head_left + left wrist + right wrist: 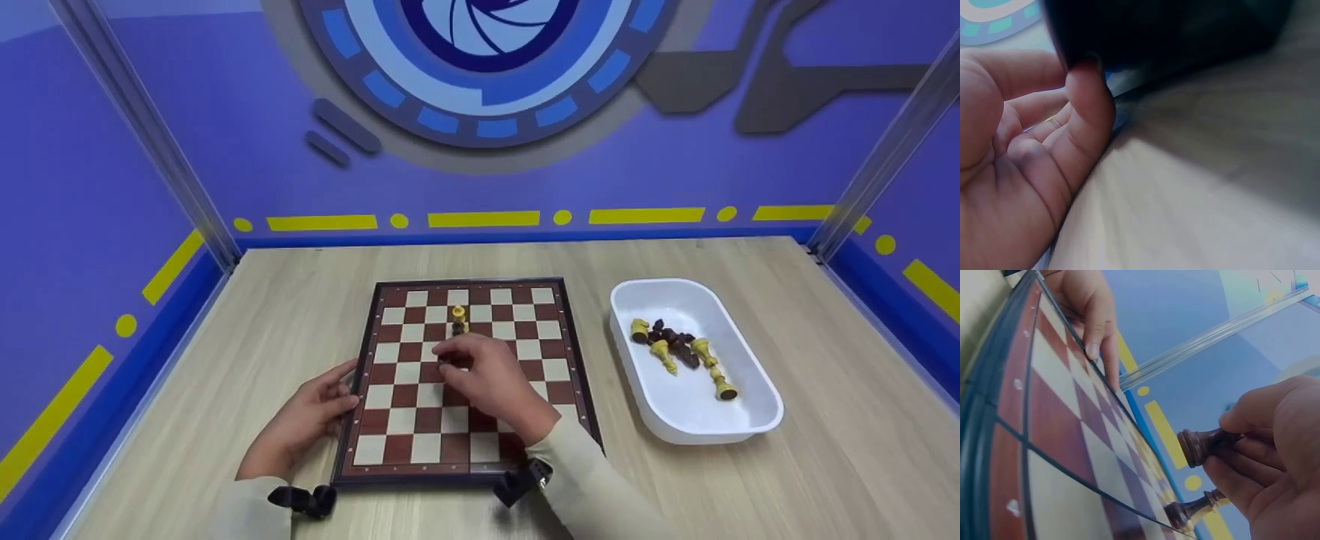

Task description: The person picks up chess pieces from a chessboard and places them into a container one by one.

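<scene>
The chessboard [430, 397] lies on the table. At its left edge, my left hand [306, 414] holds the rim, with the thumb [1088, 93] against the dark side. Over the board's middle, my right hand [491, 375] pinches a dark chess piece [1199, 445] between thumb and fingers. Its round base points toward the board, and the fingers cover its top. Just past that hand, a dark chess piece [1188, 511] stands on the board. Close behind it is a pale yellow chess piece [459, 313].
A white plastic tub [697, 420] stands right of the board. Inside lie several dark chess pieces [682, 351] and yellow ones [662, 354] on their sides. Blue panels [540, 187] wall in the table [300, 300] at the back and both sides.
</scene>
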